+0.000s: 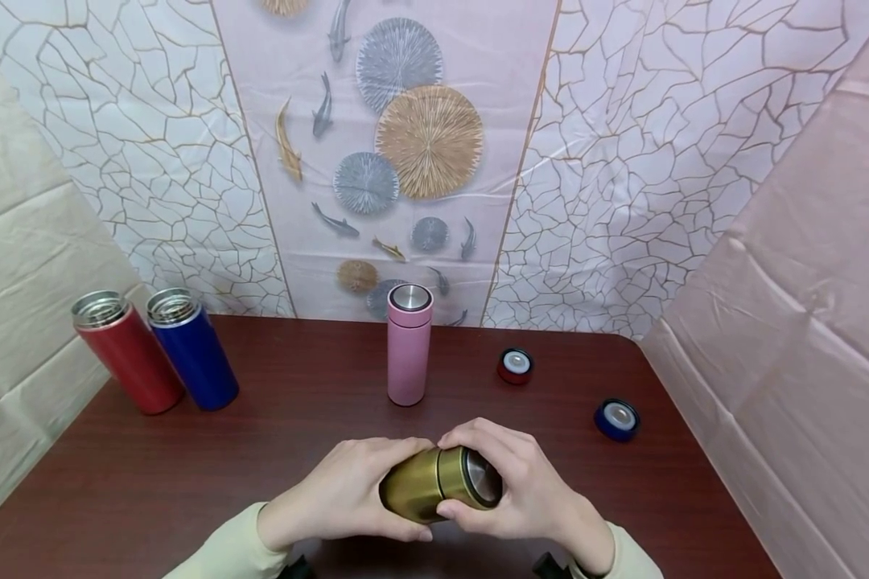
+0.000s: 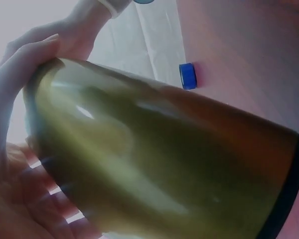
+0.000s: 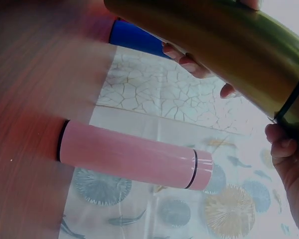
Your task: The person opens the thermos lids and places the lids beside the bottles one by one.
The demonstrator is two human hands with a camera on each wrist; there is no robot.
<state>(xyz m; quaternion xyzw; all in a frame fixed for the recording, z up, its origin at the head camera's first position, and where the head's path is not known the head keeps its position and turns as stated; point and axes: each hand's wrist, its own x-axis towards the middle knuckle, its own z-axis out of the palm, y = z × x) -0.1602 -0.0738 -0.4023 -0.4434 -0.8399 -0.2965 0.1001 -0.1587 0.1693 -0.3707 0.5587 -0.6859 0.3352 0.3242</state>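
Near the table's front, both hands hold a gold thermos flask (image 1: 414, 484) tilted, its steel-topped lid (image 1: 482, 478) facing right. My left hand (image 1: 358, 492) grips the body, thumb on the near side. Around the lid curl the fingers and thumb of my right hand (image 1: 514, 486). A dark line marks the seam between lid and body. In the left wrist view the gold body (image 2: 154, 149) fills most of the picture. Behind the hands stands a pink flask (image 1: 409, 358) with its lid on; the right wrist view also has this pink flask (image 3: 134, 154).
At the left stand a red flask (image 1: 133, 362) and a blue flask (image 1: 199, 358), both lidless with bare steel necks. A red lid (image 1: 515, 367) and a blue lid (image 1: 617, 420) lie upturned at the right of the brown table (image 1: 290, 362). Patterned cloth (image 1: 594, 201) hangs behind.
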